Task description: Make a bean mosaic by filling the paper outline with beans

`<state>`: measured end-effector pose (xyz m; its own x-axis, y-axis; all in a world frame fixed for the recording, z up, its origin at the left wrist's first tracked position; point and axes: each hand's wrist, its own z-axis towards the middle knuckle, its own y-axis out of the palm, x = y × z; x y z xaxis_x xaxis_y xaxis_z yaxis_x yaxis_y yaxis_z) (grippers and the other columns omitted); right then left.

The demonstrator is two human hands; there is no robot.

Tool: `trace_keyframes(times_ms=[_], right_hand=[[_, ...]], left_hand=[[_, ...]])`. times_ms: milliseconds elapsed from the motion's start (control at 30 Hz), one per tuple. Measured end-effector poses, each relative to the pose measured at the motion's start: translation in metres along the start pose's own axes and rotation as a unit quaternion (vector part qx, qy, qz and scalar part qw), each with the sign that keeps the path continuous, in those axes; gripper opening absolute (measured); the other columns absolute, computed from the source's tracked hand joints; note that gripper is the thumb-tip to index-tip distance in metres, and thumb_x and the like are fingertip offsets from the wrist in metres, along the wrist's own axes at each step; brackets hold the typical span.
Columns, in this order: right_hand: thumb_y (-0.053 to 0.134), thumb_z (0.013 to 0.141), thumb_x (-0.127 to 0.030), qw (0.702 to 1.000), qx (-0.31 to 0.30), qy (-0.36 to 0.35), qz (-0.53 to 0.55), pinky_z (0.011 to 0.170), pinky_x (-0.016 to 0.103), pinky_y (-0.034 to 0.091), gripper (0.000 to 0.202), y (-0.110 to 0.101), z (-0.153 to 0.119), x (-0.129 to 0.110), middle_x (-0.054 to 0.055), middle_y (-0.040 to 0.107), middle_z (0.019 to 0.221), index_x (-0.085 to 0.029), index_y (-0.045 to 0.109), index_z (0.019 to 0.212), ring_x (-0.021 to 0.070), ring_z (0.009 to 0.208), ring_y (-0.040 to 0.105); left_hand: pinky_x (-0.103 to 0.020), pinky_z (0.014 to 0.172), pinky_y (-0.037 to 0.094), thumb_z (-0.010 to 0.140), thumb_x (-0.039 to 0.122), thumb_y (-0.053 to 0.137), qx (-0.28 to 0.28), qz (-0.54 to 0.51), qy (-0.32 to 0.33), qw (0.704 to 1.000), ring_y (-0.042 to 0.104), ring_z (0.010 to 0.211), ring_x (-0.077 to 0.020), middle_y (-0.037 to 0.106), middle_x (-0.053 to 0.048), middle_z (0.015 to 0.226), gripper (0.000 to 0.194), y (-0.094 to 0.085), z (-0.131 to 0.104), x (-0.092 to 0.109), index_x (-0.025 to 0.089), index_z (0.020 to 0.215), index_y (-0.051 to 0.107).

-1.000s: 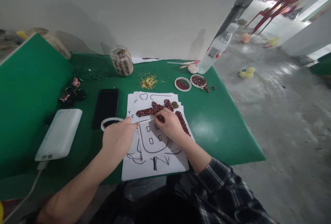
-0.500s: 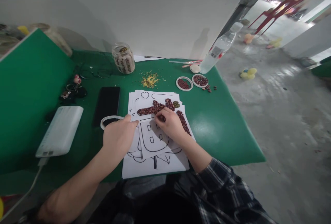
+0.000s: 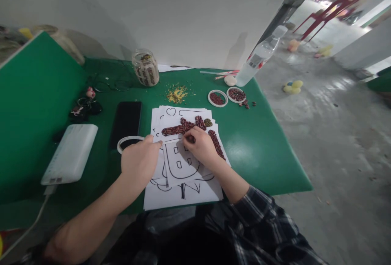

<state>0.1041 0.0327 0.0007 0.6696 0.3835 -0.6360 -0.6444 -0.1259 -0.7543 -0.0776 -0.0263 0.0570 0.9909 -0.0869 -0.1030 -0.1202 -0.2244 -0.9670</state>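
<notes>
My left hand (image 3: 139, 159) is closed around a white ring-shaped lid (image 3: 119, 144) at the left edge of the paper sheets (image 3: 183, 204), its index finger reaching onto them. My right hand (image 3: 198, 143) hovers at or touches the sheets with fingertips pinched together; whatever they hold is too small to make out. Just above its fingertips, dark red beans (image 3: 172, 131) form a long shape on the drawing. Smaller red beans (image 3: 216, 144) fill a strip on the right, and green beans (image 3: 208, 122) make a small round patch. Black outlines with small squares show below my hands.
Two lids of beans (image 3: 217, 98) (image 3: 236, 95) lie behind the sheets. Yellow grains (image 3: 176, 94), a jar (image 3: 146, 68) and a bottle (image 3: 258, 59) stand or lie farther back. At left are a phone (image 3: 126, 122), a white power bank (image 3: 70, 154) and keys (image 3: 84, 108).
Both hands keep nearly the same pose and place. The view has shifted very slightly; nothing is visibly taken hold of or let go.
</notes>
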Motion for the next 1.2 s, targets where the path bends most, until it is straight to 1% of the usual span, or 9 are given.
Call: trace_keyframes(times_ms=[167,333,500,933,1200], right_hand=[[0.055,0.078,-0.015,1.0,-0.001,0.001,-0.002,0.067,0.025,0.041,0.007,0.0002,-0.0002,0.0001,0.003,0.058,0.079,-0.018,0.061,0.075,0.0146,0.075,0.055],[0.055,0.078,-0.015,1.0,0.002,0.002,-0.001,0.066,0.024,0.041,0.007,0.0003,-0.0004,-0.0009,0.002,0.057,0.079,-0.017,0.061,0.075,0.0139,0.074,0.054],[0.055,0.078,-0.016,1.0,0.001,0.0,-0.004,0.066,0.024,0.041,0.007,0.0003,-0.0002,-0.0007,0.003,0.057,0.079,-0.017,0.062,0.075,0.0138,0.074,0.054],[0.055,0.077,-0.015,1.0,0.005,0.001,-0.014,0.067,0.025,0.041,0.007,0.0016,0.0002,-0.0002,0.003,0.057,0.079,-0.017,0.061,0.075,0.0146,0.075,0.054],[0.054,0.078,-0.015,1.0,0.003,0.004,-0.02,0.068,0.025,0.041,0.007,0.0022,-0.001,-0.0007,0.003,0.057,0.078,-0.018,0.06,0.075,0.0144,0.074,0.054]], left_hand=[[-0.026,0.043,0.018,0.085,0.004,0.031,-0.017,-0.005,-0.013,1.0,0.041,0.047,-0.011,0.055,-0.002,0.079,0.048,-0.0006,-0.0008,0.0002,0.026,0.11,0.065],[-0.026,0.044,0.019,0.086,0.006,0.032,-0.015,-0.008,-0.015,1.0,0.045,0.051,-0.0113,0.056,-0.004,0.081,0.045,-0.0015,-0.0004,0.0016,0.025,0.112,0.064],[-0.026,0.044,0.021,0.088,0.008,0.029,-0.013,-0.011,-0.014,1.0,0.049,0.053,-0.0141,0.056,-0.004,0.081,0.045,-0.0022,-0.0015,0.0018,0.025,0.113,0.063],[-0.029,0.045,0.025,0.086,0.006,0.03,-0.023,-0.005,-0.017,1.0,0.054,0.06,-0.0179,0.058,-0.005,0.084,0.046,-0.0002,-0.0006,0.005,0.022,0.113,0.063],[-0.028,0.044,0.023,0.087,0.007,0.029,-0.021,-0.005,-0.018,1.0,0.054,0.058,-0.0168,0.058,-0.004,0.083,0.045,0.0007,-0.0012,0.005,0.021,0.113,0.062]])
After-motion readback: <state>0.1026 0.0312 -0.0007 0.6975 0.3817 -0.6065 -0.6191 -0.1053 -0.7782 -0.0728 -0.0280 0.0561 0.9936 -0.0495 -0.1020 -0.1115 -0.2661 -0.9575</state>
